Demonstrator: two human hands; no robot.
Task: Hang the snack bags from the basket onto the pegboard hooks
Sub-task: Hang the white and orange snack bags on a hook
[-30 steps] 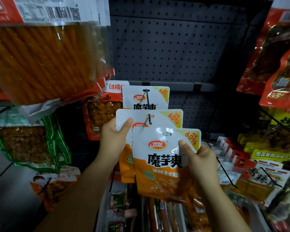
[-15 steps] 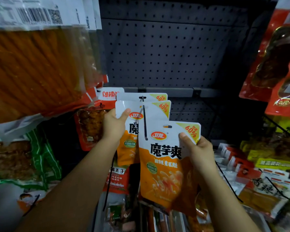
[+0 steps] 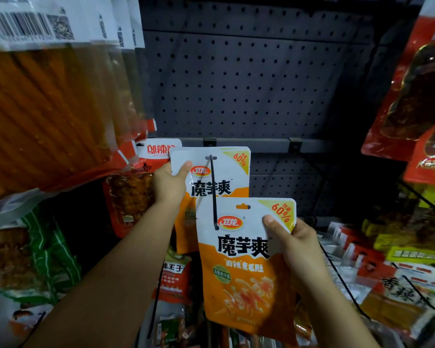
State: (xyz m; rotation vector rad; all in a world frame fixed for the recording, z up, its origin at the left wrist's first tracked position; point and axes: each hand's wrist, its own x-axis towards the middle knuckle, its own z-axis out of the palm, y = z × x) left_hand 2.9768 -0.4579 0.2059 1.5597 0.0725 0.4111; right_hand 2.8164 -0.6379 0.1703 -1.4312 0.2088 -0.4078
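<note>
Pinching a hung bag (image 3: 219, 177) – left hand (image 3: 170, 183); right hand (image 3: 299, 243) grips another (unhooked) (image 3: 246, 262)

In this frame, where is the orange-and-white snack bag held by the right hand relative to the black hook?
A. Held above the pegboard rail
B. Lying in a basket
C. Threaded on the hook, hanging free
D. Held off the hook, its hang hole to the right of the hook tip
D: the right hand pinches the orange-and-white snack bag at its upper right corner, and its empty hang hole sits to the right of the black hook tip.
</note>
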